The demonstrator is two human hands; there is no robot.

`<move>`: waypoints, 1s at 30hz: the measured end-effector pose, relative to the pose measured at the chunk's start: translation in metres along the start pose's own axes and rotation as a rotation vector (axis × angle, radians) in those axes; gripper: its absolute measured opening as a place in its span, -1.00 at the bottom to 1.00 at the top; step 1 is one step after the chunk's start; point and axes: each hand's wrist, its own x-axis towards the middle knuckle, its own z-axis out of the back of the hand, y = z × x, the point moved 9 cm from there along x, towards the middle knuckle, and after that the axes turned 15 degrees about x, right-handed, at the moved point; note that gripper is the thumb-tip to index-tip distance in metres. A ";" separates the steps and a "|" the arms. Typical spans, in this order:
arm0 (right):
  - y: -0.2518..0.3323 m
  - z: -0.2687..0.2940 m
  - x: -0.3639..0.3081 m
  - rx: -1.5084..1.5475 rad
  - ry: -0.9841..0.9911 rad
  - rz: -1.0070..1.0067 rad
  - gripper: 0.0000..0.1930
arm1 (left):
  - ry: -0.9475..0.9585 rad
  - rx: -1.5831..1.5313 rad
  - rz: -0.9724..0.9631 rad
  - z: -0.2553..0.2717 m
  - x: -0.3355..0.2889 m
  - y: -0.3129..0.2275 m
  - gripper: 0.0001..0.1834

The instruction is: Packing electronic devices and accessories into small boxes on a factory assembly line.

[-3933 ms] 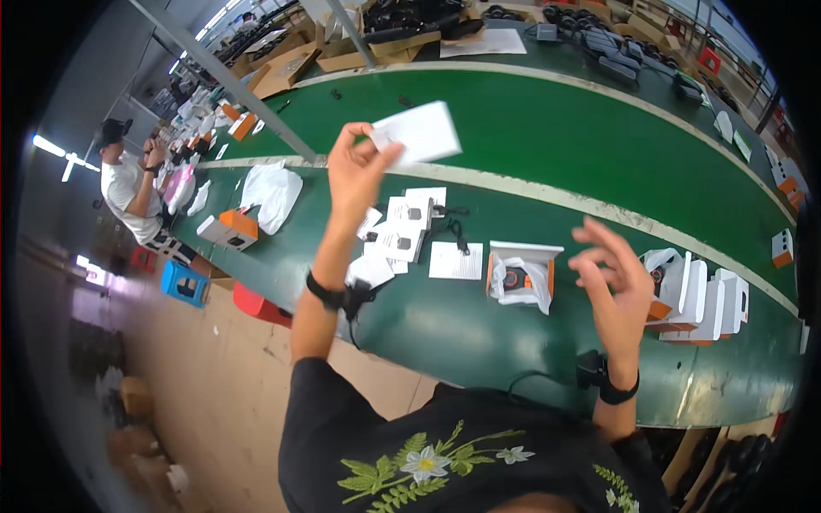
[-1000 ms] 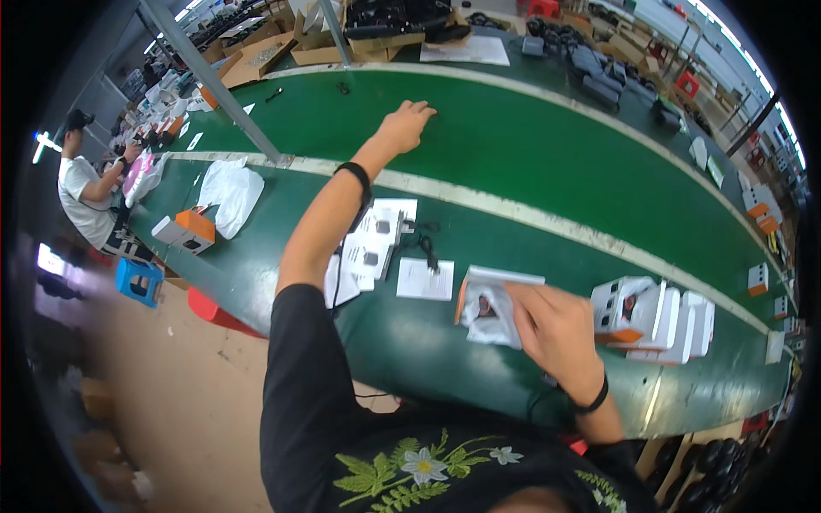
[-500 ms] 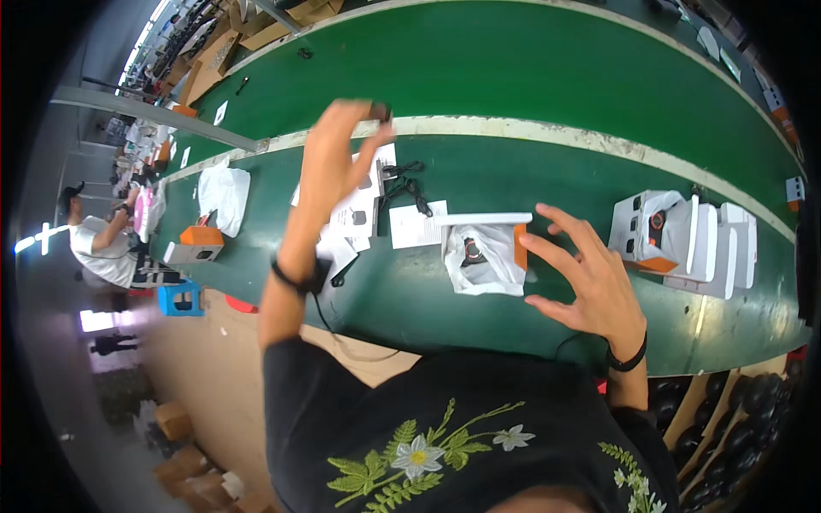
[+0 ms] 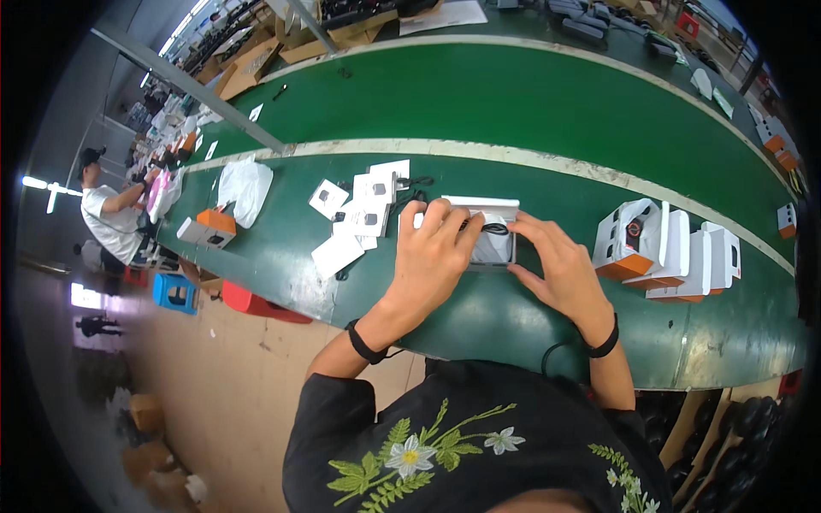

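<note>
A small open white box point(image 4: 486, 203) stands on the green table in front of me, its lid raised at the far side. My left hand point(image 4: 434, 252) reaches over its left side, fingers curled down onto a coiled black cable point(image 4: 493, 228) at the top of the box. White wrapping point(image 4: 492, 250) shows inside below the cable; what lies under it is hidden. At the box's right wall, my right hand point(image 4: 560, 265) grips with the index finger near the rim and the thumb near the front corner. The left fingertips are partly hidden.
White leaflets point(image 4: 368, 214) and black cables point(image 4: 416, 181) lie left of my hands. Several open white and orange boxes point(image 4: 629, 244) stand at the right. Farther left are a box point(image 4: 208, 229) and white plastic bag point(image 4: 245, 190). A person point(image 4: 111, 209) works beyond.
My left hand has come from the far left down to the box, where a coiled cable now shows. My right hand has closed in on the box's right side. The view has shifted.
</note>
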 end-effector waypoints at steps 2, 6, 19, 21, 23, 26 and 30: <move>-0.002 -0.001 -0.002 0.007 -0.033 -0.046 -0.19 | 0.080 -0.034 -0.060 -0.011 0.010 -0.004 -0.68; -0.007 -0.005 -0.005 -0.072 -0.040 -0.056 -0.17 | 0.032 -0.096 -0.084 -0.025 0.012 -0.010 -0.68; -0.004 -0.014 0.000 -0.161 0.045 -0.047 -0.48 | -0.251 -1.029 0.577 -0.065 -0.026 0.081 -0.17; -0.002 -0.015 -0.002 -0.149 0.038 -0.046 -0.50 | 0.164 -1.474 0.563 -0.105 -0.015 0.050 -0.06; -0.004 -0.012 0.001 -0.147 0.021 -0.045 -0.52 | 0.325 -1.445 0.559 -0.117 -0.013 0.041 -0.17; -0.007 -0.010 -0.002 -0.167 0.039 -0.036 -0.63 | 0.317 -1.042 0.138 -0.097 0.000 0.034 -0.54; -0.019 -0.005 -0.006 -0.133 0.054 -0.041 -0.74 | 0.263 -0.923 -0.275 -0.052 0.009 0.021 -0.33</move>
